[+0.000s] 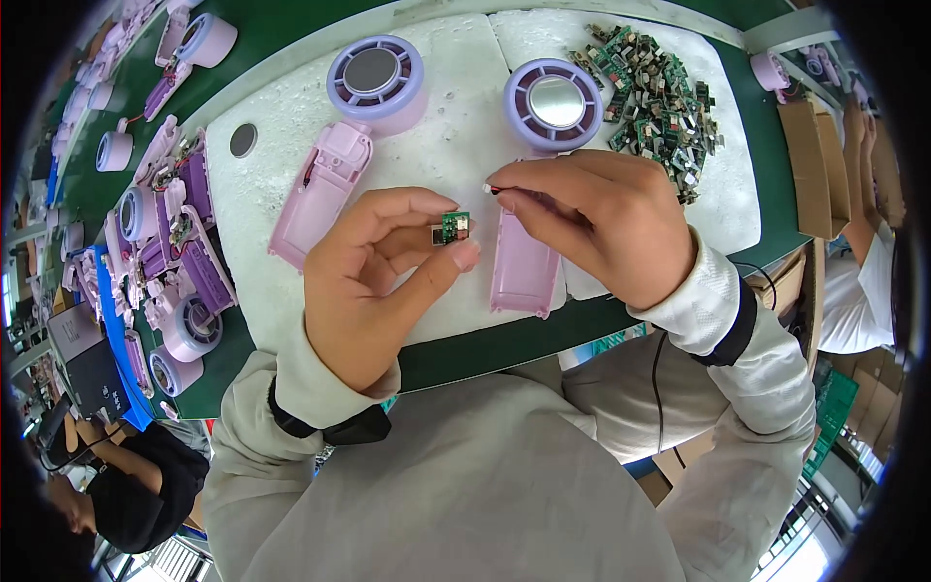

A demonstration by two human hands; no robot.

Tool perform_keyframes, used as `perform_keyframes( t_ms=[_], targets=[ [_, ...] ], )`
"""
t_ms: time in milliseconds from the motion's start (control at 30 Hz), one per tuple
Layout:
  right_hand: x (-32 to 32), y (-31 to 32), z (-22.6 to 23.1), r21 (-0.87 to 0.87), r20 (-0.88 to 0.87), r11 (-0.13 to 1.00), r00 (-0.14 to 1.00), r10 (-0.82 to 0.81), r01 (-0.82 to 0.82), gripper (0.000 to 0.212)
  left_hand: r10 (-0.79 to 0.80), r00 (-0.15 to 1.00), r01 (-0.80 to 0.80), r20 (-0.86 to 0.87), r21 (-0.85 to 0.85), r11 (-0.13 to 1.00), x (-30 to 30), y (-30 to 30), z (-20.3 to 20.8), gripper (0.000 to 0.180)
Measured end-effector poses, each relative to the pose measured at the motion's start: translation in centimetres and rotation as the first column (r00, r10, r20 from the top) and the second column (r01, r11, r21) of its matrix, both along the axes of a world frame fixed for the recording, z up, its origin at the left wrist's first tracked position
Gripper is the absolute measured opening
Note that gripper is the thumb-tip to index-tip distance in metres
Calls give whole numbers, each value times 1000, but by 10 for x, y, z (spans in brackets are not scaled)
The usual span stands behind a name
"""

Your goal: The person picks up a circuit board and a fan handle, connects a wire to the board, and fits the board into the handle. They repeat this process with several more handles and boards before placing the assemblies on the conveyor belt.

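Between the thumb and fingers of my left hand (373, 281) is a small green circuit board (454, 229) with metal connectors. My right hand (611, 218) pinches a small white plug (489, 190) with a bit of dark and red wire, a short way right of the board and apart from it. Beneath my right hand lies a pink fan housing (524, 267) with a round purple-rimmed head (553, 105). A second pink housing (320, 189) with its own purple-rimmed head (375, 82) lies left of it, open side up.
A heap of small circuit boards (659, 102) covers the white foam mat's (456, 116) far right. A grey disc (243, 141) lies at its left. Several pink and purple fan parts (184, 238) crowd the green table's left side. A cardboard box (813, 165) stands right; other people sit at both sides.
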State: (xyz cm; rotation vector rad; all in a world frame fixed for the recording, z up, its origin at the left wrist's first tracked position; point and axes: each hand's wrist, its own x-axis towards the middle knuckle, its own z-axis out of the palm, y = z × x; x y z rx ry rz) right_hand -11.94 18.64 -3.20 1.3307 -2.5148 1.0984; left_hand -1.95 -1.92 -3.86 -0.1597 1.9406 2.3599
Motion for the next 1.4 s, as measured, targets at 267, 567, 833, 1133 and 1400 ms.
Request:
perform_keyframes(
  t_ms=[267,567,833,1133,1400],
  targets=[
    [2,0,4,24,27,1000,1000,6,-6,17,-4,1000,4,15,-19,1000,0,0,2,32],
    [12,-3,12,-22,316,1000,949,7,0,17,-6,1000,7,-14,48,999,-2,-2,-4,33],
    [20,-7,11,-59,353,998,935,30,-10,19,-32,999,32,-23,1,999,1,1,-2,31],
    [24,-9,9,-48,275,998,960,40,-28,21,-50,998,48,-41,-49,998,4,0,-5,32],
    [25,-9,5,-45,163,997,984,64,-57,25,5,991,-22,-131,-126,992,3,5,-1,31]
  ],
)
